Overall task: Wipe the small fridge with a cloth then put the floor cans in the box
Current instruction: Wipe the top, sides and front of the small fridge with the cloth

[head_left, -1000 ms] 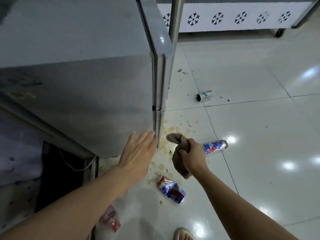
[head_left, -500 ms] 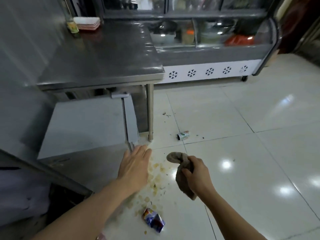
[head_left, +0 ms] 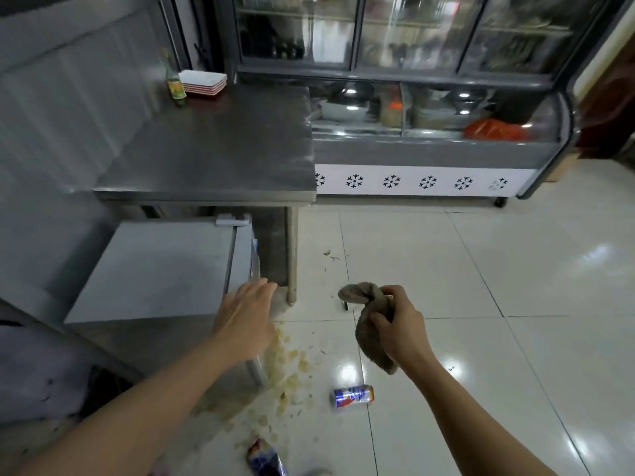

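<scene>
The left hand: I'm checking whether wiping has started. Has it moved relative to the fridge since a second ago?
Barely. The left hand stays open at the fridge's front corner, as before; the camera rose and pulled back. The right hand still holds the cloth.

No words, brand names or numbers can be read anywhere. The can (head_left: 352,396) lying on the floor (head_left: 515,338) carries a blue, red and white print, but its lettering is too blurred to make out. A second can (head_left: 266,458) at the bottom edge shows the same colours, equally unreadable. The bottle (head_left: 176,86) on the worktop (head_left: 213,149) has a yellow-green label with no legible writing. The only clear sign is a row of black snowflake marks on the white panel of the display freezer (head_left: 426,182).
</scene>
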`<state>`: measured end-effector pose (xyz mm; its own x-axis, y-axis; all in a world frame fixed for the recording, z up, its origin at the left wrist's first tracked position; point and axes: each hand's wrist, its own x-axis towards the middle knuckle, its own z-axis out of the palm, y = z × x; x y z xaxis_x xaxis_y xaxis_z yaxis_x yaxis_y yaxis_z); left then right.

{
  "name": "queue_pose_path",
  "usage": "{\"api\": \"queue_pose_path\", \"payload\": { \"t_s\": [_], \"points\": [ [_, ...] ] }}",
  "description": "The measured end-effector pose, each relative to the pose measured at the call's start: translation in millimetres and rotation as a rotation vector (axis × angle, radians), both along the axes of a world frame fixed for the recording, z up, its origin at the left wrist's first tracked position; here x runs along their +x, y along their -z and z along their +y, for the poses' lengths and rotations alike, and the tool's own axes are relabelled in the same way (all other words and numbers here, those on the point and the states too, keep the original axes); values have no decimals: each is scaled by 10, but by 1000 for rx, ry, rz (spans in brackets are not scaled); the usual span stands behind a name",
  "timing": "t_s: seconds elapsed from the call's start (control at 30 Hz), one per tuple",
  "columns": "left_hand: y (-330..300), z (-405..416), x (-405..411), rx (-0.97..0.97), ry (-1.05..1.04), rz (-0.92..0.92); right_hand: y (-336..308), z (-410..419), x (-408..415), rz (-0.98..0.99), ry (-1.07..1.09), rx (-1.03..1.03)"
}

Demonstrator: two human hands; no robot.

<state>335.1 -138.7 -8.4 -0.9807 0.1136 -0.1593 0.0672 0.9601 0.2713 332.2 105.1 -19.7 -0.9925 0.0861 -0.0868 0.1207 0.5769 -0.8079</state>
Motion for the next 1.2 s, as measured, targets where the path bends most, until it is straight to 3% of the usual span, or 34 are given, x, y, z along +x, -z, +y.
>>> {"api": "queue_pose_path", "payload": {
  "t_s": [0.57,0.93,1.2],
  "points": [
    [178,288,-1498,65,-378,-41,-136,19,-2347,-26,-487,189],
    [203,404,-1458,102,-950,-44,-17,-782,-3209,50,-1030,167],
    [212,902,-1093,84,-1309,40,229,-1012,-3144,35,-1197,99]
  ]
}}
